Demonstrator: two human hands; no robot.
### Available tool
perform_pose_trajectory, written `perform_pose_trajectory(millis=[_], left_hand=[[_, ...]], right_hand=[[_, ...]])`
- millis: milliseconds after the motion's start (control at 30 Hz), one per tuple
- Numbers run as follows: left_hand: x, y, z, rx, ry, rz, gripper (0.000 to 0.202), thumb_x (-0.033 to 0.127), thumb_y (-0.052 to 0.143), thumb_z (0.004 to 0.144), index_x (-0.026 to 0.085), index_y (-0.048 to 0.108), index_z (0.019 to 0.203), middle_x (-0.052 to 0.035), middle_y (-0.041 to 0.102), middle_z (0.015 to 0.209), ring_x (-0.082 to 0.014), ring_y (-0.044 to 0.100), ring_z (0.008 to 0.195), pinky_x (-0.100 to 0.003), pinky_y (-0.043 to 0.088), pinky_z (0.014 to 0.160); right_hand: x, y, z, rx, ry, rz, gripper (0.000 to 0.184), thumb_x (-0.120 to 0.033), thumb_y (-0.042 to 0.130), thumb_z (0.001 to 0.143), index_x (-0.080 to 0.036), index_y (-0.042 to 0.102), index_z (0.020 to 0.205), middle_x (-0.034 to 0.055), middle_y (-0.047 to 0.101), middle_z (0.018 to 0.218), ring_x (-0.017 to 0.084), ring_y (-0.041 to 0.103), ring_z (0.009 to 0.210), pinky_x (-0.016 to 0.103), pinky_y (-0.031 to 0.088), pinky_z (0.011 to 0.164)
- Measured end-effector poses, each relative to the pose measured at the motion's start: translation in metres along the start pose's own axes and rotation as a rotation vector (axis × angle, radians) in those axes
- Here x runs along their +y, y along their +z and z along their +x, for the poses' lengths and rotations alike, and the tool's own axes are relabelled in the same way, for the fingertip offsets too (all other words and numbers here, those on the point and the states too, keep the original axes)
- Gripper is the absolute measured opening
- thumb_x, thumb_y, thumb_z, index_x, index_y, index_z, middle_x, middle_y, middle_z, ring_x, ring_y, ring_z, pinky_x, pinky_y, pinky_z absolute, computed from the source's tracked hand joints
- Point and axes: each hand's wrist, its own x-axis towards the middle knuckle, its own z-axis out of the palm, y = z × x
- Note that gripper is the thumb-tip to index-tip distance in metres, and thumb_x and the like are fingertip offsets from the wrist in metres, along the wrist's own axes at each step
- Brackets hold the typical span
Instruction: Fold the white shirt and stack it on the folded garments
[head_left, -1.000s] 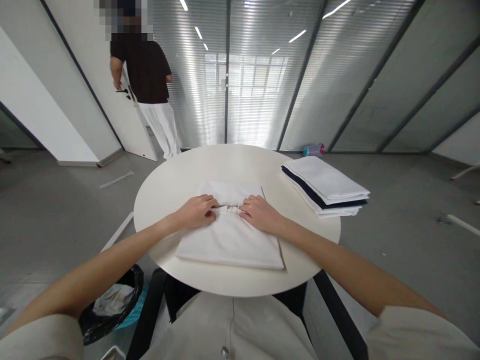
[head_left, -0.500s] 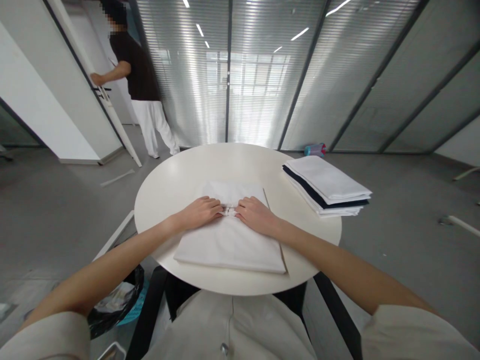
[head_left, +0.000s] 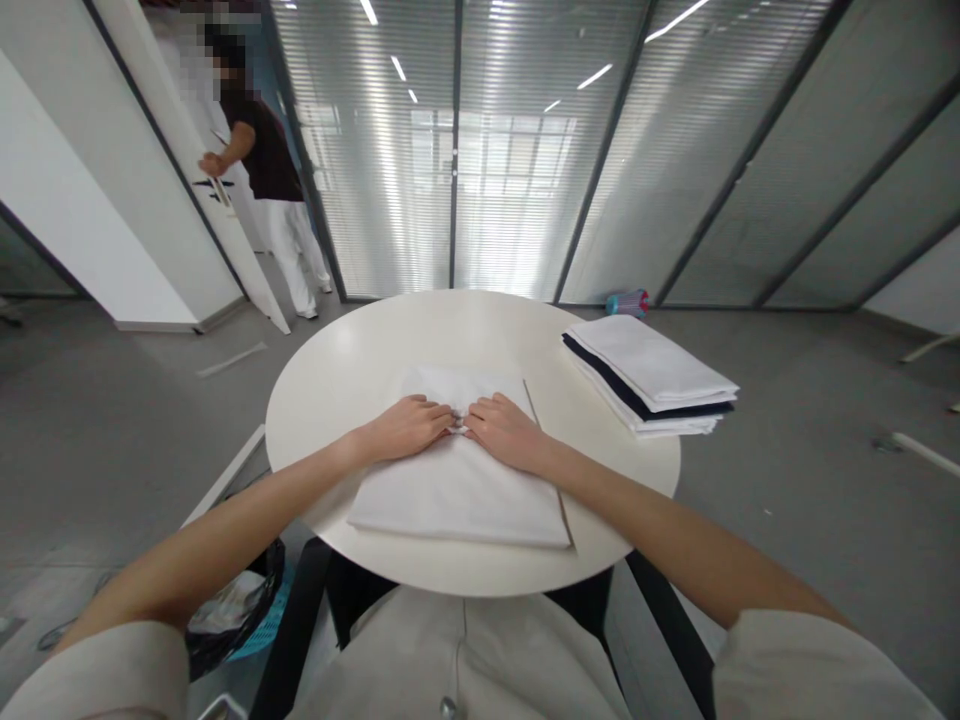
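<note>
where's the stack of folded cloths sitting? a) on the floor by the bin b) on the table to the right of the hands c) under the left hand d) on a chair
b: the stack of folded cloths lies on the round table, right of both the left hand and the right hand, which rest on a separate white cloth.

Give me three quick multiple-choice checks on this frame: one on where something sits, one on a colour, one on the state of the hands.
1. Where is the folded stack on the round table?
A. far right
B. near left
C. centre

2. What colour is the thin layer within that stack?
A. red
B. dark navy
C. green

3. How are the hands?
A. raised above the table
B. both on the white cloth, fingers meeting
C. one on the stack

Answers: 1 A, it lies by the right rim. 2 B, a dark band shows between white layers. 3 B, left hand and right hand press the cloth's middle.
</note>
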Motion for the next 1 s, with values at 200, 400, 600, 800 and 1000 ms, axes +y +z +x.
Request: perform_pose_trajectory(millis=[200, 400, 600, 800, 1000], left_hand=[[0.003, 0.001, 0.0, 0.016, -0.021, 0.047, 0.028, 0.027, 0.036, 0.105, 0.013, 0.06, 0.105, -0.0095, 0.064, 0.098, -0.0185, 0.062, 0.077, -0.032, 0.043, 0.072], [0.004, 0.001, -0.001, 0.014, 0.008, 0.03, 0.025, 0.022, 0.036, 0.105, 0.012, 0.059, 0.105, -0.0098, 0.064, 0.096, -0.0185, 0.062, 0.076, -0.033, 0.043, 0.073], [0.003, 0.002, 0.0, 0.022, -0.002, 0.018, 0.028, 0.025, 0.033, 0.106, 0.013, 0.058, 0.106, -0.0097, 0.064, 0.095, -0.0181, 0.062, 0.076, -0.033, 0.043, 0.074], [0.004, 0.001, 0.0, 0.022, -0.003, 0.005, 0.028, 0.025, 0.033, 0.106, 0.013, 0.058, 0.104, -0.0092, 0.064, 0.094, -0.0179, 0.061, 0.075, -0.032, 0.042, 0.074], [0.004, 0.003, -0.001, 0.044, 0.015, 0.012, 0.027, 0.023, 0.034, 0.105, 0.013, 0.06, 0.104, -0.0095, 0.064, 0.094, -0.0186, 0.061, 0.076, -0.033, 0.043, 0.074]], right_hand=[[0.008, -0.004, -0.008, -0.056, 0.05, 0.019, 0.023, -0.032, 0.056, 0.099, -0.014, 0.07, 0.096, 0.0105, 0.068, 0.099, 0.022, 0.059, 0.096, 0.035, 0.039, 0.087], [0.007, -0.007, -0.011, -0.058, 0.022, 0.034, 0.024, -0.024, 0.053, 0.1, -0.01, 0.071, 0.091, 0.0123, 0.068, 0.096, 0.023, 0.059, 0.097, 0.036, 0.042, 0.091], [0.009, -0.005, -0.018, -0.058, 0.033, 0.068, 0.017, -0.021, 0.056, 0.097, -0.011, 0.07, 0.094, 0.0119, 0.067, 0.096, 0.023, 0.058, 0.097, 0.036, 0.042, 0.091], [0.013, -0.013, -0.025, -0.085, 0.051, 0.085, 0.015, -0.024, 0.06, 0.096, -0.013, 0.07, 0.095, 0.0105, 0.066, 0.096, 0.023, 0.057, 0.096, 0.035, 0.042, 0.089], [0.015, -0.012, -0.034, -0.078, 0.043, 0.073, 0.016, -0.019, 0.056, 0.097, -0.011, 0.069, 0.092, 0.0114, 0.065, 0.094, 0.023, 0.056, 0.097, 0.034, 0.042, 0.087]])
